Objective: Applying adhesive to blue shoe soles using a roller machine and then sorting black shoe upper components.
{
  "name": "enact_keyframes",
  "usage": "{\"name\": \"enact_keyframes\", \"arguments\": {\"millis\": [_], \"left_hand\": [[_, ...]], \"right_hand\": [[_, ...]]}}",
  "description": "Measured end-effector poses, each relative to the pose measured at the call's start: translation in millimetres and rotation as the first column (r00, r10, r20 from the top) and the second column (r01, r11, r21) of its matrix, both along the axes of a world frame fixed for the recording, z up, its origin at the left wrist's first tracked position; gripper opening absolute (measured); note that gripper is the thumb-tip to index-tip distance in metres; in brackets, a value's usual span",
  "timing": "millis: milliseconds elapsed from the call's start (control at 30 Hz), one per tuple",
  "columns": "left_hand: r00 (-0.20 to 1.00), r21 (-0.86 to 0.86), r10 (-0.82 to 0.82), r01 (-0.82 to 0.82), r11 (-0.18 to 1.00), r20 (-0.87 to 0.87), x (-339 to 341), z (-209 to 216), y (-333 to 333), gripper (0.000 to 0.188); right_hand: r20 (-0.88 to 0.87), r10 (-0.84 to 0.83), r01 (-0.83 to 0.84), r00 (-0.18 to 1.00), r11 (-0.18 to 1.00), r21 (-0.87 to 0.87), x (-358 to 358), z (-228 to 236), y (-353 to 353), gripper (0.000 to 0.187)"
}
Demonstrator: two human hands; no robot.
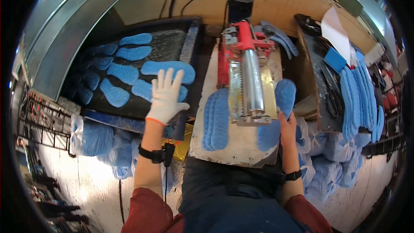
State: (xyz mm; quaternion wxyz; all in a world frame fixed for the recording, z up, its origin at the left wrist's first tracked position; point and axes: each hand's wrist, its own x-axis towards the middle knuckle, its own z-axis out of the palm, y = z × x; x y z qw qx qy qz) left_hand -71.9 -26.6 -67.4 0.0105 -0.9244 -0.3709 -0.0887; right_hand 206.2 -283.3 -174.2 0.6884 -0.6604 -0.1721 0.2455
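My left hand (166,97), in a white glove, lies with fingers spread over blue insoles on a dark conveyor bed (170,45). Its fingertips reach onto one insole (183,72), and the palm partly covers another (141,89). On the other side, my bare right hand (289,127) grips the lower end of a blue insole (285,95) beside a red machine (246,34) with a metal roller (253,84). Close to that hand, a further insole (267,137) lies on the pale worktop (241,157). Left of the roller rests an overlapping row of insoles (219,121).
More insoles spread across the conveyor bed. A side table (330,121) at right bears scissors (332,97), a blue block (334,60) and stacked insoles (355,99). Below, filled plastic bags stand at left (92,136) and right (325,172). A yellow object (184,142) shows beneath the conveyor.
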Motion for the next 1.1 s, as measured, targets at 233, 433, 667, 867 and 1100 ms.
{"name": "enact_keyframes", "arguments": {"millis": [233, 433, 667, 867, 1100], "left_hand": [[0.4, -0.305, -0.055, 0.774, 0.555, 0.915, 68, 53, -73, 0.093], [0.296, -0.173, -0.072, 0.718, 0.675, 0.952, 107, 25, -59, 0.06], [0.439, -0.369, 0.029, 0.714, 0.595, 0.898, 78, -46, -51, 0.052], [0.556, -0.664, 0.379, 0.694, 0.277, 0.74, 38, -48, -70, 0.068], [0.383, -0.468, 0.917, 0.834, -0.293, 0.108, 2, 25, -98, 0.055]], "right_hand": [[0.98, 0.173, 0.07, 0.098, 0.981, -0.18, 36, 114, 22, 0.054], [0.842, 0.182, -0.225, 0.507, 0.972, -0.074, -17, 120, 22, 0.044], [0.211, 0.094, -0.039, 0.973, 0.967, -0.253, -40, -6, -24, 0.018], [0.583, 0.445, -0.261, 0.68, 0.889, -0.375, -72, -112, 66, 0.034], [0.592, 0.493, -0.237, 0.637, 0.857, -0.458, -56, -166, 76, 0.046]]}}
